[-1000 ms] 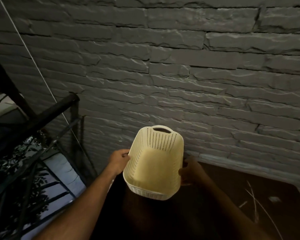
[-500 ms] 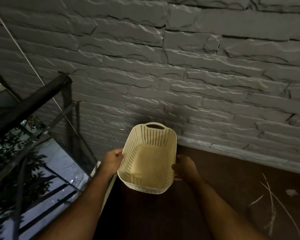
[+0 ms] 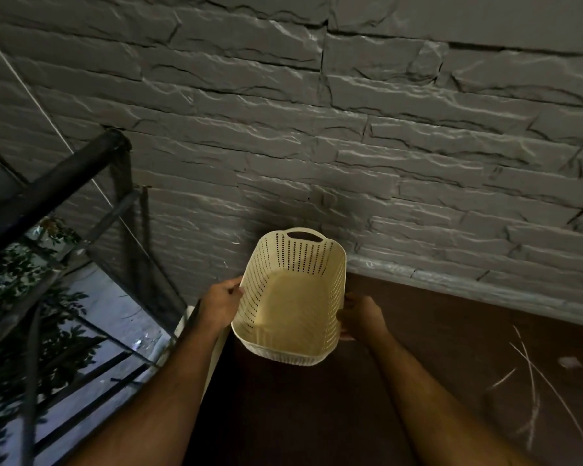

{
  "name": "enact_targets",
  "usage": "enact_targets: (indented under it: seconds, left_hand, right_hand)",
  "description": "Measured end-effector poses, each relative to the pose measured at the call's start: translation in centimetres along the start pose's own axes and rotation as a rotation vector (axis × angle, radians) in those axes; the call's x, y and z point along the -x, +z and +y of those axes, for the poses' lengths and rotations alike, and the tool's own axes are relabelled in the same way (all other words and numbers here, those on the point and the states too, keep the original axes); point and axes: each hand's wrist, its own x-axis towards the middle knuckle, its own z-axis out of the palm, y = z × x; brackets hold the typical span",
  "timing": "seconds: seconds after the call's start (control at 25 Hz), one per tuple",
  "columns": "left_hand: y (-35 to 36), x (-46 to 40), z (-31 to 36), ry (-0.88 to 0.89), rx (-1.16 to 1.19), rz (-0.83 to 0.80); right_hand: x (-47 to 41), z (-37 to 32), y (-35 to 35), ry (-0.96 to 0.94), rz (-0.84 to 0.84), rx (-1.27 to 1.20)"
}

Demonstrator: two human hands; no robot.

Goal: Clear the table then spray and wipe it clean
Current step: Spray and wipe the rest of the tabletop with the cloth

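Observation:
An empty cream plastic basket (image 3: 292, 297) with perforated walls and a cut-out handle hangs over the far left corner of the dark brown table (image 3: 451, 331). My left hand (image 3: 219, 306) grips its left wall and my right hand (image 3: 360, 317) grips its right wall. The basket tilts slightly towards me, so I see its bare bottom. I cannot tell whether its base touches the table.
A grey stone-brick wall (image 3: 350, 129) runs along the table's far edge. A black metal railing (image 3: 48, 186) stands at the left, with a drop to foliage and pavement below. Pale streaks (image 3: 532, 371) and a small light scrap (image 3: 569, 362) lie on the table's right side.
The basket, held in both hands, has come lower and closer to the table corner by the wall. My view has tipped downward, showing more tabletop.

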Motion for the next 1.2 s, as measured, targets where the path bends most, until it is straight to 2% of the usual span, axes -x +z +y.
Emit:
enact_targets:
  seconds: [0.2,0.32,0.4,0.48,0.6,0.72,0.92,1.04,1.2]
  left_hand:
    - [0.1,0.5,0.3,0.01,-0.068,0.007]
    - [-0.2,1.8,2.0,0.023,-0.134,0.134]
    - [-0.1,3.4,3.6,0.121,-0.226,0.25]
    - [0.6,5.5,5.3,0.295,-0.234,0.266]
    - [3.5,10.0,7.8,0.516,-0.176,0.2]
    - [7.7,14.5,9.7,0.6,-0.132,0.088]
    - [15.5,20.5,11.0,0.665,-0.21,-0.11]
    - [19.8,23.9,10.2,0.625,-0.291,-0.221]
    - [25.1,28.5,6.6,0.399,-0.463,-0.394]
  right_hand:
    - [0.2,0.1,-0.1,0.002,0.002,-0.019]
    - [0.8,0.0,-0.3,-0.059,0.062,0.035]
    - [1.9,0.1,-0.8,-0.172,0.168,0.13]
    - [3.6,-0.2,-2.0,-0.282,0.216,0.167]
    - [6.7,-1.3,-6.2,-0.38,0.21,0.305]
    - [9.5,-0.9,-12.4,-0.401,0.205,0.354]
    - [15.7,4.5,-23.6,-0.329,-0.047,0.302]
    - [18.5,10.7,-28.1,-0.261,-0.078,0.218]
    - [21.6,20.7,-30.1,-0.172,-0.192,-0.125]
